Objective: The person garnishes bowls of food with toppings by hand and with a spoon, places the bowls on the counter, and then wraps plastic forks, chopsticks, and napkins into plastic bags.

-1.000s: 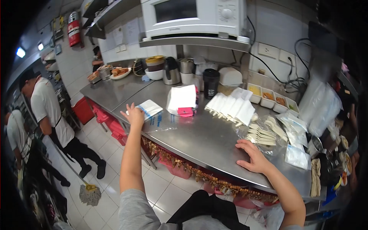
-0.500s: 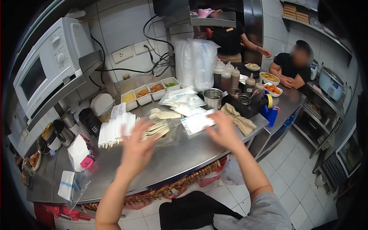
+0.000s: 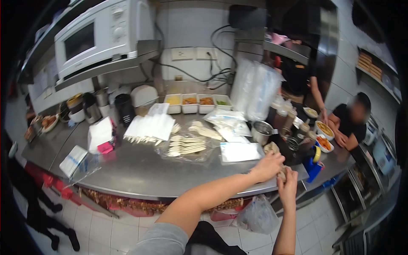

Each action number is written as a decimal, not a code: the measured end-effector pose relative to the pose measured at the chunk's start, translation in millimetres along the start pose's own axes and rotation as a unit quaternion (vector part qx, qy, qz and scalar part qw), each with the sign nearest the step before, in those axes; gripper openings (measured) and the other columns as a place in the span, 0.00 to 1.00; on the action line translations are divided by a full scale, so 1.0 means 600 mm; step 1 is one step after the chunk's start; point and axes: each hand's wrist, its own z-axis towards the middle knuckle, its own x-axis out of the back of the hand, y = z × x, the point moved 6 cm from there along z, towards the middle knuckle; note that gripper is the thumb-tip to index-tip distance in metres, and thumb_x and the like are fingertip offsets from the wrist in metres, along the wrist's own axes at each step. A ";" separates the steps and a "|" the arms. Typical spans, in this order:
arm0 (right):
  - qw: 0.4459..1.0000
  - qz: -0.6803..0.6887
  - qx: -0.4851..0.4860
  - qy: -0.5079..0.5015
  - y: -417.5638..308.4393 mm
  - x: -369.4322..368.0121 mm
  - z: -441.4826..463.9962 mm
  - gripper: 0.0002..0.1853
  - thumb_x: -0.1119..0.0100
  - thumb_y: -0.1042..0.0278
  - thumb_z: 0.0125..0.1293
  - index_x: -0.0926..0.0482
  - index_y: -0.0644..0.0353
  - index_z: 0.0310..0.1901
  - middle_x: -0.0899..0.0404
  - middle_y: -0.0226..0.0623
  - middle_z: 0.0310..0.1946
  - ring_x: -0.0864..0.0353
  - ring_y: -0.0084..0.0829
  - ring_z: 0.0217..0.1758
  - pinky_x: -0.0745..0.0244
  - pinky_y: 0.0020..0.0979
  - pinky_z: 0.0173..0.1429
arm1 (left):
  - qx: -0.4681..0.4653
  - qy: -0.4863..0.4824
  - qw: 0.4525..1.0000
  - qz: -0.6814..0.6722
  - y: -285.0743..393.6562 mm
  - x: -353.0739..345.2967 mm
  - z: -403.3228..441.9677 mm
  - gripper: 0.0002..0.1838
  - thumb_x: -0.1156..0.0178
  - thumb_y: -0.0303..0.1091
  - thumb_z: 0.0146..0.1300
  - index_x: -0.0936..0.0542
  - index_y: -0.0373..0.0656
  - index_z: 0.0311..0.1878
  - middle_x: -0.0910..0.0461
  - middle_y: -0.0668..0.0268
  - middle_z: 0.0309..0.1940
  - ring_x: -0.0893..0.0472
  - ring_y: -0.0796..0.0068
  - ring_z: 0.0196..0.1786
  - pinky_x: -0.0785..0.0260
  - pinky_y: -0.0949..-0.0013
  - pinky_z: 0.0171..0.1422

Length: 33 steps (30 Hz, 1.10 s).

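Since the head view is all we've got, let's go through that one. Both hands are over at the right-hand end of the long brushed stainless steel counter (image 3: 140,172), on a crumpled tan fabric cloth (image 3: 271,148). The left hand (image 3: 269,165) reaches across the body and has its fingers curled over the cloth, while the right hand (image 3: 289,182) grips it near the counter's front edge. Two hands on it makes sense to me, soft stuff like that bunches up if you only hold one bit. How much fabric is under the fingers I can't tell, they cover most of it.

The cloth is just in front of a round silver metal pot (image 3: 262,132), with a flat white packet in clear plastic (image 3: 241,152) to its left, so it's probably parked there to keep it off the packaged stuff.

Further left, pale flat cutlery (image 3: 187,145) sits on crinkly clear plastic, likely so it isn't on bare metal. Next to that, white paper-sleeved utensils (image 3: 149,126) lie in a row, ends facing the person, which looks handy for grabbing. Four white rectangular food tubs (image 3: 198,109) line up behind, I guess to leave the front free.
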 end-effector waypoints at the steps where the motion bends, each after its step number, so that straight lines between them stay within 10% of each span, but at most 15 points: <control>1: 0.999 -0.014 -0.014 -0.027 0.009 -0.007 0.005 0.18 0.41 0.78 0.55 0.25 0.68 0.49 0.31 0.45 0.38 0.27 0.43 0.40 0.30 0.35 0.46 | -0.007 0.014 1.000 0.003 -0.001 0.003 0.000 0.09 0.44 0.36 0.49 0.17 0.44 0.24 0.27 0.66 0.38 0.31 0.67 0.51 0.43 0.58 0.55; 10: 0.996 0.085 -0.020 -0.020 0.066 -0.022 0.016 0.08 0.40 0.79 0.56 0.30 0.71 0.31 0.37 0.41 0.27 0.33 0.39 0.32 0.35 0.33 0.39 | 0.094 0.126 0.985 -0.068 -0.057 0.214 -0.106 0.12 0.33 0.40 0.45 0.20 0.43 0.27 0.30 0.64 0.42 0.32 0.63 0.52 0.44 0.56 0.59; 14: 0.993 0.096 -0.020 -0.057 0.180 -0.051 0.014 0.10 0.39 0.77 0.57 0.29 0.66 0.39 0.34 0.35 0.30 0.33 0.28 0.34 0.35 0.28 0.40 | 0.197 0.232 0.938 0.164 -0.181 0.425 -0.326 0.12 0.39 0.31 0.50 0.22 0.44 0.39 0.28 0.59 0.49 0.31 0.56 0.55 0.44 0.53 0.60; 17: 0.990 0.136 -0.020 0.005 0.204 -0.053 0.025 0.21 0.38 0.82 0.53 0.34 0.60 0.47 0.38 0.27 0.34 0.41 0.19 0.32 0.39 0.20 0.37 | 0.370 0.252 0.854 0.264 -0.254 0.612 -0.561 0.19 0.45 0.22 0.49 0.26 0.34 0.48 0.28 0.51 0.48 0.30 0.52 0.54 0.42 0.47 0.57; 23: 0.957 0.268 -0.113 0.016 0.182 -0.085 0.032 0.22 0.41 0.73 0.63 0.35 0.61 0.58 0.33 0.30 0.47 0.36 0.17 0.37 0.37 0.19 0.43 | 0.757 0.026 0.419 0.501 -0.260 0.797 -1.020 0.30 0.52 0.46 0.65 0.36 0.37 0.66 0.52 0.53 0.72 0.52 0.47 0.73 0.65 0.37 0.72; 26: 0.945 0.312 -0.082 0.057 -0.051 -0.083 0.043 0.17 0.39 0.76 0.58 0.31 0.64 0.48 0.31 0.33 0.38 0.32 0.25 0.37 0.33 0.26 0.45 | 0.808 -0.089 0.410 0.413 -0.231 0.809 -1.054 0.25 0.50 0.47 0.64 0.24 0.39 0.57 0.49 0.54 0.71 0.52 0.49 0.73 0.67 0.36 0.72; 33: 0.929 0.352 0.033 -0.109 -0.251 -0.154 0.073 0.19 0.43 0.80 0.59 0.33 0.64 0.52 0.32 0.33 0.45 0.31 0.21 0.41 0.34 0.23 0.48 | 0.688 0.177 0.592 0.381 -0.210 0.841 -0.985 0.13 0.32 0.34 0.48 0.20 0.38 0.35 0.25 0.57 0.51 0.28 0.57 0.59 0.50 0.38 0.68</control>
